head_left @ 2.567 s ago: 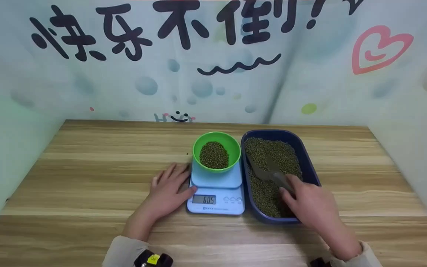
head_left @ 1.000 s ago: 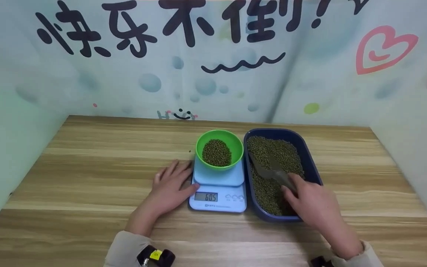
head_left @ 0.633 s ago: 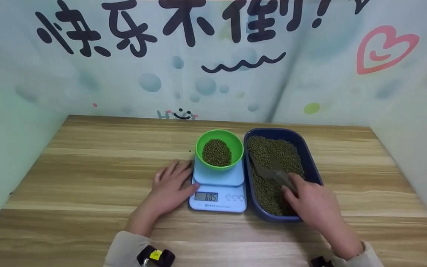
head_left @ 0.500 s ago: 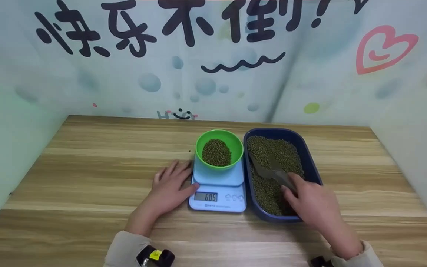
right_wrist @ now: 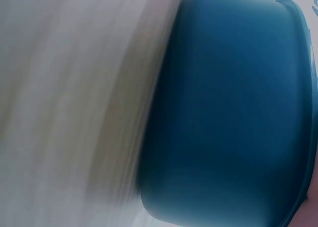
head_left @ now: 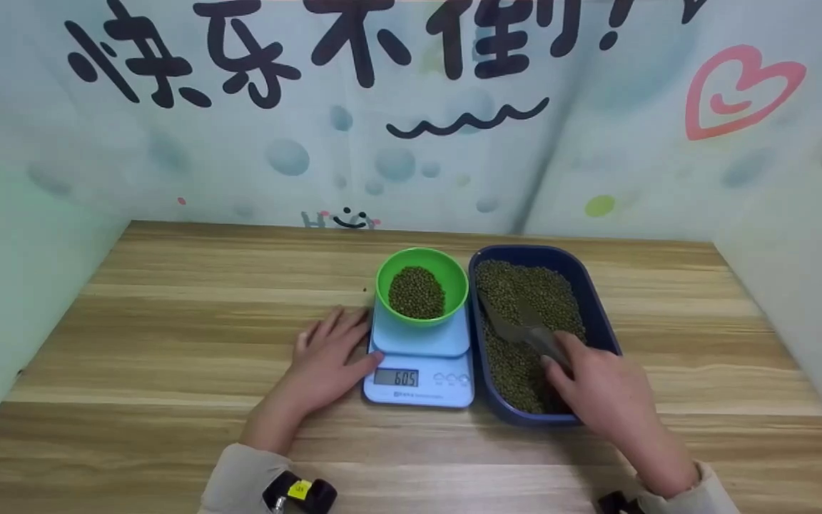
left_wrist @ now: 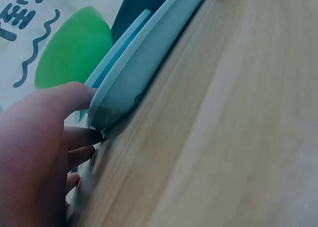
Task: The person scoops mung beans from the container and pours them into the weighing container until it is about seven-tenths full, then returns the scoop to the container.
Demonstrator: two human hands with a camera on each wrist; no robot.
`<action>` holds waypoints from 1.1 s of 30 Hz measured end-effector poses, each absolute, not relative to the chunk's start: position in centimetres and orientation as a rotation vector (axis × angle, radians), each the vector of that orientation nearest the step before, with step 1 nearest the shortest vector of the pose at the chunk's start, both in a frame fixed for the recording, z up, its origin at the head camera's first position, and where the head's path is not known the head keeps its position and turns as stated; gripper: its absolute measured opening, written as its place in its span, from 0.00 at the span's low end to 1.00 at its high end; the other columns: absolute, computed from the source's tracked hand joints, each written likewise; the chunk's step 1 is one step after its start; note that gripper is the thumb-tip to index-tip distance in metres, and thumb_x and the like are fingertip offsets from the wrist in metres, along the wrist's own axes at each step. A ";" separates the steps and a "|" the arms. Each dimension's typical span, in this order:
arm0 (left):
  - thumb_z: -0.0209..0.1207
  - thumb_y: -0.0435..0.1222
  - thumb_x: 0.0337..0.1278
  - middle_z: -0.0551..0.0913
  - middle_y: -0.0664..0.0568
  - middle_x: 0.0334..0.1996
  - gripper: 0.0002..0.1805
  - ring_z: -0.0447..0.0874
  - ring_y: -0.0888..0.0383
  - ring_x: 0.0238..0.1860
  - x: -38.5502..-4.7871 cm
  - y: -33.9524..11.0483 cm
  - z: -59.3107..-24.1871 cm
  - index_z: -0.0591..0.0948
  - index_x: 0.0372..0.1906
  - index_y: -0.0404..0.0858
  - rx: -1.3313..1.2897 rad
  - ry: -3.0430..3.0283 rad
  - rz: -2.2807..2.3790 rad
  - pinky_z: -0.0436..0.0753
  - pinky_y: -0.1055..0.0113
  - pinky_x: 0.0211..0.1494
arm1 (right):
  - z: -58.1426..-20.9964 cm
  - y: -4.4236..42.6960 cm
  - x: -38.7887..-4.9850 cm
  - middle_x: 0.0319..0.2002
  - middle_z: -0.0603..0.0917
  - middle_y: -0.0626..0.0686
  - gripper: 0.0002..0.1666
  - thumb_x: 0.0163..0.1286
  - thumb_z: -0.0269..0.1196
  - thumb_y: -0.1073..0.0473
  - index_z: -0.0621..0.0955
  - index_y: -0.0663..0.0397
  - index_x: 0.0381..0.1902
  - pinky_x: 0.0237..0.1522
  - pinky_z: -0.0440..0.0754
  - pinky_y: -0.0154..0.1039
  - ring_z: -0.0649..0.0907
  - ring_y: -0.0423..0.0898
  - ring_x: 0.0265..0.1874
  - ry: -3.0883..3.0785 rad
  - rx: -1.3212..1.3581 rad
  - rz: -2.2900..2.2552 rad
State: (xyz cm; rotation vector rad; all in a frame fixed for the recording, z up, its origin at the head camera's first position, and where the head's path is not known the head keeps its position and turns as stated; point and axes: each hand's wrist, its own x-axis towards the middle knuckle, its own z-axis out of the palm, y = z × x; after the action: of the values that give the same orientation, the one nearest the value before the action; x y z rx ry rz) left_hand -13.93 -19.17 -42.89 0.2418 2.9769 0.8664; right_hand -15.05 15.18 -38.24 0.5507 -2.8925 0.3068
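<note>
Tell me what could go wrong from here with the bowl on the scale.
1. The left hand touches the scale, so a push might shift it or skew its reading.
2. The bowl sits toward the scale's far end, so a bump could tip it.
3. The right hand holds the scoop among the beans; some might spill when lifted.

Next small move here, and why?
I'd probably lift the gray scoop clear of the blue tub: the right hand grips it, its front end sits among the grains, and the green bowl on the scale has room left.
</note>
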 end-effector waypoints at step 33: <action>0.43 0.60 0.56 0.52 0.58 0.68 0.33 0.35 0.52 0.69 -13.8 -19.1 -42.8 0.62 0.65 0.51 0.229 2.976 0.872 0.36 0.51 0.63 | -38.1 15.1 -15.0 0.12 0.68 0.46 0.19 0.64 0.53 0.45 0.75 0.54 0.43 0.11 0.61 0.38 0.67 0.42 0.11 -2.925 0.526 0.347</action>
State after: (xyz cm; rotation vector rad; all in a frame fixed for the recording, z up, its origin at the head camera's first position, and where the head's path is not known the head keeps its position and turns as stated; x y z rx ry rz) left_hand -13.85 -19.08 -42.83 0.2285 2.9758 0.8716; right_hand -15.05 15.10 -38.14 0.5256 -2.9250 0.3466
